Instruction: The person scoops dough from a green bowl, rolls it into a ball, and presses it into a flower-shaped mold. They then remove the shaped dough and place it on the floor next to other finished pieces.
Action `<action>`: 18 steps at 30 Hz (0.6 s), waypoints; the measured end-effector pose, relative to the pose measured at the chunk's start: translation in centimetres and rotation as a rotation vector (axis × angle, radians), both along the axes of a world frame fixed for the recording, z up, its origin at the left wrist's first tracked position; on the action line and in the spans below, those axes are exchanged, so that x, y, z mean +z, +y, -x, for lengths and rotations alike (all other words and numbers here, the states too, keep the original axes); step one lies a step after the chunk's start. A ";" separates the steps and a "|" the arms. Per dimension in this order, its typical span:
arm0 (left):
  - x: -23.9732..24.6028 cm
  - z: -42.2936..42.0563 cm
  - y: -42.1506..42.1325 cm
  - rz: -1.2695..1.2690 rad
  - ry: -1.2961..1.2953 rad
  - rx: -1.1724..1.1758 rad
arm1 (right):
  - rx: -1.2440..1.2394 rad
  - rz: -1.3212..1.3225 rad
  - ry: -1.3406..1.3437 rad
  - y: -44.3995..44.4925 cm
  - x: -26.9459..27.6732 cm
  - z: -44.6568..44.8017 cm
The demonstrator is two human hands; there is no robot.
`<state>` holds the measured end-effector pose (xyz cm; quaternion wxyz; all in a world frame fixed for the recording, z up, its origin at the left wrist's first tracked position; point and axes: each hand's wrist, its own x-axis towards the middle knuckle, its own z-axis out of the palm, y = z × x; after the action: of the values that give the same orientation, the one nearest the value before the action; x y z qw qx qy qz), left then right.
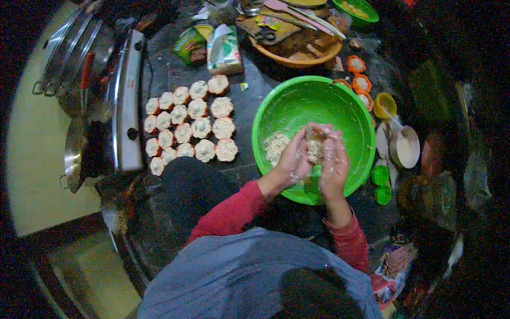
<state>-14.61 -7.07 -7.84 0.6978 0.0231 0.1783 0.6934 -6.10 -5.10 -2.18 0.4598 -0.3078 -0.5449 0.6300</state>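
Note:
A large green plastic basin point(275, 95) stands before me. Over it, my left hand point(294, 155) and my right hand point(334, 165) are cupped around a pale, crumbly lump of dough point(314, 150). Bits of the mixture cling to both palms and fingers. More loose dough point(276, 145) lies in the basin's left side, partly behind my left hand. To the left, several fluted moulds point(225, 128) with orange-red sides stand in rows, filled with a pale mass. Smaller orange moulds point(361, 83) line the basin's right rim; their contents are unclear.
A gas stove point(131, 103) borders the left. Behind stand a printed carton point(224, 50) and a brown round tray point(295, 60) bearing utensils and scissors. On the right are a yellow cup point(385, 105), a metal pan with white contents point(404, 147) and small green moulds point(380, 174).

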 end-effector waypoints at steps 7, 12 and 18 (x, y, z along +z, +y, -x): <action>1.5 1.6 -0.5 0.020 0.011 0.027 | -0.031 -0.418 -0.269 2.3 2.7 -1.9; 1.9 2.7 -0.5 -0.076 -0.104 -0.057 | 0.160 -0.865 -0.743 3.3 3.0 -2.4; 1.7 1.9 -0.5 0.129 -0.067 0.006 | 0.125 -0.881 -0.675 3.7 1.2 -1.9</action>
<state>-16.55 -7.59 -6.19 0.7015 -0.0457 0.1994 0.6827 -4.15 -1.41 -0.99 0.3070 -0.2384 -0.8908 0.2354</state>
